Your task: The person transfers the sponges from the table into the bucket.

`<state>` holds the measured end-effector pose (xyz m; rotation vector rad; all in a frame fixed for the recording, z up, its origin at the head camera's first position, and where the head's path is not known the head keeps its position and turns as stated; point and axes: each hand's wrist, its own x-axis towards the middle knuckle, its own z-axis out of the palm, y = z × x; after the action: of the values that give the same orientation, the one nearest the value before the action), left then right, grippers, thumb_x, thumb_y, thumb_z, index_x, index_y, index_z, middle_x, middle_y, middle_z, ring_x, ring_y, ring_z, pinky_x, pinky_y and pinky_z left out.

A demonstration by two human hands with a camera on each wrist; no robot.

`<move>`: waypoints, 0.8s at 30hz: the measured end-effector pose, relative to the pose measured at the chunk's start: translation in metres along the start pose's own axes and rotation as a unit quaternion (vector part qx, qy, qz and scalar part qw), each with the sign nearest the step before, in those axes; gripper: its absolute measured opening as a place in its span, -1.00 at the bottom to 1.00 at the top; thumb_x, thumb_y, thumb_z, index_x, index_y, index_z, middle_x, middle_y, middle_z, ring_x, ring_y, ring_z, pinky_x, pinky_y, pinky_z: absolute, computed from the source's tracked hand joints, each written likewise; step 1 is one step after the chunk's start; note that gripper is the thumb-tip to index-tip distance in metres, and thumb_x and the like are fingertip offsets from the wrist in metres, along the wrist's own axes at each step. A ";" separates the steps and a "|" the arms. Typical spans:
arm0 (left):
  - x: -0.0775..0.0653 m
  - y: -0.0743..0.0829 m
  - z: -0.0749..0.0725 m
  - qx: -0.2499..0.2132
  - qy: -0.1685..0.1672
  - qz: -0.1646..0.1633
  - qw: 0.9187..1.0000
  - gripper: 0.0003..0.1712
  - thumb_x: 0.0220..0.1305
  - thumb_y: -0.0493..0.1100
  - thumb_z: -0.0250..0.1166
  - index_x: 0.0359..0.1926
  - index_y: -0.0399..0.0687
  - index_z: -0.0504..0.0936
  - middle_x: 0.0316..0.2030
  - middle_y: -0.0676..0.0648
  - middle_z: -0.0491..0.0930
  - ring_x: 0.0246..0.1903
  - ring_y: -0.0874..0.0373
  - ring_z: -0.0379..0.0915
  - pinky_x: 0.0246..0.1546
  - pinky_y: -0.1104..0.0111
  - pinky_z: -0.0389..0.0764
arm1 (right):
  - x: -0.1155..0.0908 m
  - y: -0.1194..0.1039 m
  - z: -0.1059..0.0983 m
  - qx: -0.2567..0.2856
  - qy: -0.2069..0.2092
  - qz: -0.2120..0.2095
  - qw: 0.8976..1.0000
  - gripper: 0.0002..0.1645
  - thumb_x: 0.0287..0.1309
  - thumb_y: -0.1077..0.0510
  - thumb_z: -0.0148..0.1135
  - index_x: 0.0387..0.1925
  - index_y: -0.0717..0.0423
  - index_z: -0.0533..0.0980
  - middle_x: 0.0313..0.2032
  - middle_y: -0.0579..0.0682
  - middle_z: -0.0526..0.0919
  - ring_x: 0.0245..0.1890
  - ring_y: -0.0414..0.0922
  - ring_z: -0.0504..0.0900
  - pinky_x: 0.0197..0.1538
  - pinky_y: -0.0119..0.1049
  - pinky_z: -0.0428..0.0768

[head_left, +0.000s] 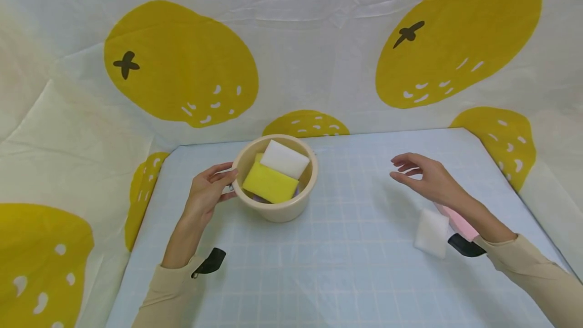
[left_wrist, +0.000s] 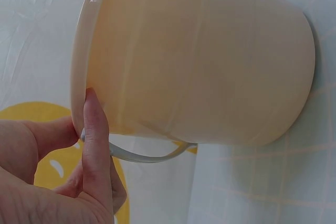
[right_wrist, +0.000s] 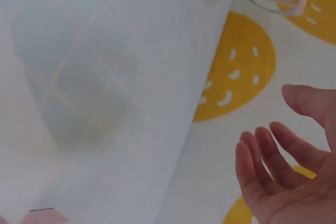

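A cream bucket stands on the table left of centre. Inside it, a white sponge lies over a yellow sponge, with a bit of something purple showing beneath. My left hand pinches the bucket's left rim between thumb and fingers; the left wrist view shows the fingers against the wall just below the rim, beside the thin grey handle. My right hand hovers over the right side of the table, fingers loosely bent and holding nothing. In the right wrist view its thumb stands apart from the fingers.
Below the right hand another white sponge lies on the table, and a pink block beside it is partly hidden by the right forearm. A pale blue checked cloth covers the table. White sheeting with yellow fruit prints surrounds it.
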<state>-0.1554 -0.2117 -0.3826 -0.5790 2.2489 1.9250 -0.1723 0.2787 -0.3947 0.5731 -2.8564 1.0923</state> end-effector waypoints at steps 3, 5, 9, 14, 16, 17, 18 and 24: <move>0.000 0.000 -0.001 0.001 -0.001 0.001 1.000 -0.40 0.39 -0.02 0.39 0.36 -0.10 0.51 0.10 -0.17 0.59 -0.16 0.19 0.61 -0.18 0.35 0.76 | -0.011 0.008 -0.001 -0.006 -0.002 0.018 1.000 -0.54 0.33 0.07 0.40 0.15 0.21 0.55 0.05 0.14 0.68 -0.04 0.09 0.67 -0.04 -0.72 0.52; 0.000 0.000 -0.001 0.002 -0.001 0.003 1.000 -0.40 0.39 -0.02 0.39 0.36 -0.10 0.51 0.09 -0.16 0.59 -0.16 0.19 0.60 -0.18 0.35 0.76 | -0.018 0.015 -0.001 -0.009 -0.003 0.030 1.000 -0.52 0.34 0.04 0.39 0.16 0.20 0.54 0.05 0.15 0.67 -0.04 0.10 0.66 -0.06 -0.74 0.51; 0.000 0.000 -0.001 0.001 -0.002 0.002 1.000 -0.40 0.39 -0.02 0.39 0.36 -0.10 0.51 0.09 -0.17 0.59 -0.16 0.19 0.60 -0.18 0.35 0.76 | -0.033 0.027 -0.001 -0.013 -0.008 0.052 0.999 -0.46 0.34 0.01 0.39 0.21 0.20 0.51 0.07 0.20 0.66 -0.01 0.15 0.65 -0.10 -0.73 0.51; 0.001 0.000 -0.001 0.002 0.001 -0.002 1.000 -0.40 0.39 -0.02 0.39 0.36 -0.10 0.51 0.09 -0.16 0.58 -0.15 0.18 0.60 -0.18 0.35 0.76 | -0.050 0.038 0.001 -0.024 -0.001 0.057 0.998 -0.46 0.31 0.04 0.42 0.20 0.22 0.52 0.05 0.24 0.66 -0.06 0.12 0.65 -0.12 -0.70 0.54; 0.000 0.001 0.000 0.001 0.002 -0.002 1.000 -0.40 0.39 -0.02 0.39 0.36 -0.09 0.51 0.09 -0.16 0.58 -0.15 0.19 0.60 -0.18 0.36 0.76 | -0.056 0.042 0.003 -0.029 0.006 0.057 0.998 -0.48 0.29 0.08 0.44 0.18 0.25 0.53 0.03 0.25 0.68 -0.09 0.11 0.66 -0.15 -0.69 0.56; 0.000 0.001 0.000 0.001 0.001 -0.002 1.000 -0.39 0.39 -0.01 0.40 0.36 -0.09 0.51 0.09 -0.16 0.58 -0.16 0.19 0.60 -0.19 0.36 0.76 | -0.060 0.043 0.003 -0.031 0.006 0.061 0.998 -0.48 0.29 0.09 0.44 0.17 0.26 0.53 0.02 0.26 0.68 -0.10 0.11 0.66 -0.17 -0.67 0.57; 0.000 0.001 0.000 0.001 0.000 -0.002 1.000 -0.39 0.39 -0.01 0.40 0.37 -0.09 0.51 0.10 -0.16 0.58 -0.16 0.20 0.60 -0.19 0.36 0.76 | -0.062 0.044 0.004 -0.033 0.006 0.066 0.997 -0.48 0.29 0.09 0.43 0.17 0.26 0.53 0.01 0.27 0.67 -0.11 0.12 0.65 -0.19 -0.66 0.57; 0.000 0.001 0.000 -0.001 -0.001 -0.001 1.000 -0.39 0.39 -0.02 0.39 0.37 -0.10 0.50 0.08 -0.14 0.59 -0.17 0.21 0.60 -0.18 0.36 0.76 | -0.078 0.053 0.008 -0.045 -0.004 0.108 0.993 -0.45 0.32 0.04 0.40 0.17 0.32 0.51 0.00 0.32 0.65 -0.11 0.16 0.63 -0.25 -0.58 0.59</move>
<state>-0.1556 -0.2113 -0.3821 -0.5788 2.2440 1.9259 -0.1175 0.3353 -0.4474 0.2673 -3.0119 0.9782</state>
